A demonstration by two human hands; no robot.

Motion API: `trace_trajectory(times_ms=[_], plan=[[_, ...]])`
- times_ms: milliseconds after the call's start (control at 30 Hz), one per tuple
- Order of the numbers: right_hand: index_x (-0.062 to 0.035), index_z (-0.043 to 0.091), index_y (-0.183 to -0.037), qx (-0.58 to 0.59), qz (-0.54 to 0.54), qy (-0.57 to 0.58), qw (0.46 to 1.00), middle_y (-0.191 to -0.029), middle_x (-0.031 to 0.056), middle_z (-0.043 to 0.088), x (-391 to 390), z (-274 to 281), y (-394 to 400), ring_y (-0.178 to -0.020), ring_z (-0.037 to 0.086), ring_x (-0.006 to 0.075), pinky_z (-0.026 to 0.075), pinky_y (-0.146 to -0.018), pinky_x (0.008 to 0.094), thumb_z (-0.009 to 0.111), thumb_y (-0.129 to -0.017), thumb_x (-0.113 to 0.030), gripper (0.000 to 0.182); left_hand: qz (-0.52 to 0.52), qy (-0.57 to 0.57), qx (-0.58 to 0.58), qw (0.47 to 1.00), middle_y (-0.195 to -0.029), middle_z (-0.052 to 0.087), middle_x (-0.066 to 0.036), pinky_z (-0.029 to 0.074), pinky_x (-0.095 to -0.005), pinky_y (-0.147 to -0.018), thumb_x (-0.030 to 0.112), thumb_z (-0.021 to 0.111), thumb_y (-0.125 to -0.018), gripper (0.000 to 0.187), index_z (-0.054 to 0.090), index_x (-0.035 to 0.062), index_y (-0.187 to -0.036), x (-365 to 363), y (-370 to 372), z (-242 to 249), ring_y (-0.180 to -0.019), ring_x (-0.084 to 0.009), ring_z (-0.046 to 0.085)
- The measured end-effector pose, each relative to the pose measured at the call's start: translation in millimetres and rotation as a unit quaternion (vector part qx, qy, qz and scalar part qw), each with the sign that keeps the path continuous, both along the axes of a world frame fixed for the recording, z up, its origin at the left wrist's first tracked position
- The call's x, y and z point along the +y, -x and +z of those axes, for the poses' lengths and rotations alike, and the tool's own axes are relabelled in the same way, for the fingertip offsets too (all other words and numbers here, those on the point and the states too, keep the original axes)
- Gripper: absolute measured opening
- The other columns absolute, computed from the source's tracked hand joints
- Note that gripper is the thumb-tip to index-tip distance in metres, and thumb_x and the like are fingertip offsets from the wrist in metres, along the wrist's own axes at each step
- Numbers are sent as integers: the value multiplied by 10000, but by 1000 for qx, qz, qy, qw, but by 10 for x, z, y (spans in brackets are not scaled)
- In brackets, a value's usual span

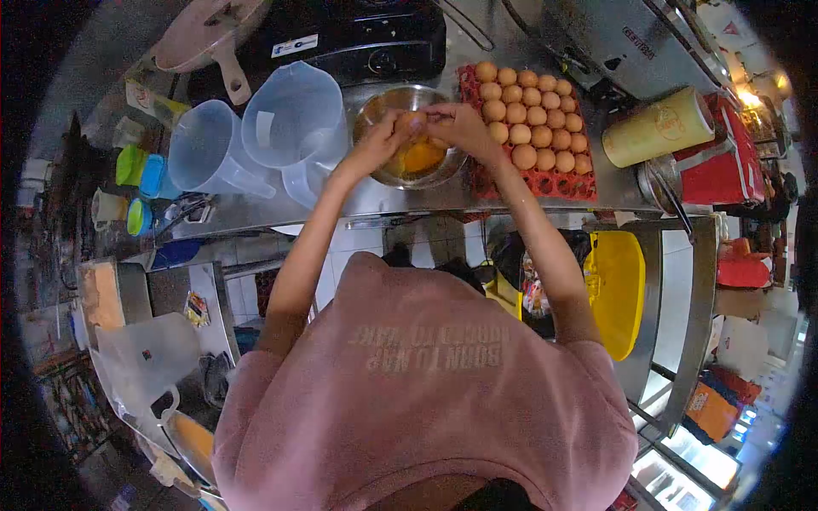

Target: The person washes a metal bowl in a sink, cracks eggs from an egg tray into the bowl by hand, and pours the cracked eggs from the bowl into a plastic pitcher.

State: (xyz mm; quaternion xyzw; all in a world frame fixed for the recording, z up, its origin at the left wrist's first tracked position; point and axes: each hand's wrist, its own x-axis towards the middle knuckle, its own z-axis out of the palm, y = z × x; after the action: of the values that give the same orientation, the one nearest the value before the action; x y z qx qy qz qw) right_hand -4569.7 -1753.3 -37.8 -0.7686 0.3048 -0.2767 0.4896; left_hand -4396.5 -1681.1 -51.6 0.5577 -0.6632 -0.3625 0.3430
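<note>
Over a round metal bowl point(368, 113), my left hand point(388, 143) and my right hand point(460, 128) meet with fingers bent around a brown egg point(414, 122). Whether its shell is cracked is too small to tell. Inside the bowl, below my fingers, lies orange-yellow egg yolk point(422, 157). Just right of the bowl, a red egg tray point(486, 186) carries several brown eggs point(524, 157) in rows, and its nearest row of cups holds none.
Two clear plastic jugs point(294, 111) point(204, 149) stand left of the bowl. Behind is a black stove point(358, 51), with a pan point(200, 38) at its left. A yellow cylindrical container point(656, 128) lies right of the tray, beside a red bag point(733, 157).
</note>
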Motion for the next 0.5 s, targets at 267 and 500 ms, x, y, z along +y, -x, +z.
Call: trace_trajectory(times_ms=[267, 500], plan=[[-71, 627, -938, 91, -45, 67, 993, -686, 107, 623, -29, -71, -82, -592, 592, 177, 480, -574, 295, 670, -659, -316, 375, 17, 54, -54, 997, -1156, 454, -215, 345, -405, -892, 370, 288, -904, 436, 331, 33, -1177, 47, 43, -38, -1086, -364, 425], [-96, 633, -944, 106, -51, 63, 991, -646, 92, 618, 7, 26, -113, -553, 584, 179, 479, -551, 294, 649, -665, -392, 407, 32, 158, -70, 984, -1075, 466, -262, 365, -401, -835, 217, 343, -904, 282, 315, -13, -1064, 70, 100, -25, -1009, -393, 456]])
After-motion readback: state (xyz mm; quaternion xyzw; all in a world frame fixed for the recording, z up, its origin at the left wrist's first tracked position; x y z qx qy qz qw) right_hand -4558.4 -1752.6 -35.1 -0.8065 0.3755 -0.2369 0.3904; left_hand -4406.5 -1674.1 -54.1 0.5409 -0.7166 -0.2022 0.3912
